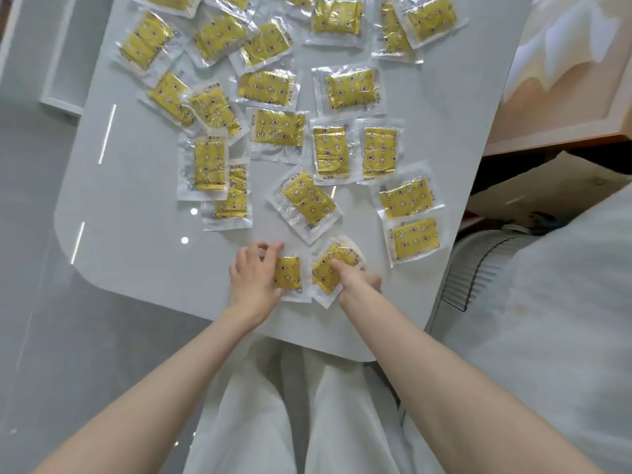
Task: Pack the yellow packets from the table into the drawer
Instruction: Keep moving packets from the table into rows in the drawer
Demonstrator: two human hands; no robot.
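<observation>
— Left hand [254,278] flat over the near packet [289,277], fingers curled at its top edge; right hand [355,280] pinching the tilted packet [330,268] just beside it. Neither lifted off the table [136,241].

— Best pinched by the clear margin, stacked flat, carried as a pair.

— And the look?

— Yellow star-printed pads sealed in crinkly clear wrap, slippery probably. Plenty more packets [307,198] scattered across the table, some overlapping. No drawer definitely identifiable.

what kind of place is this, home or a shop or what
Probably a room in a home: a glossy white table strewn with yellow packets, a framed picture leaning nearby and a cardboard box beside it.
</observation>
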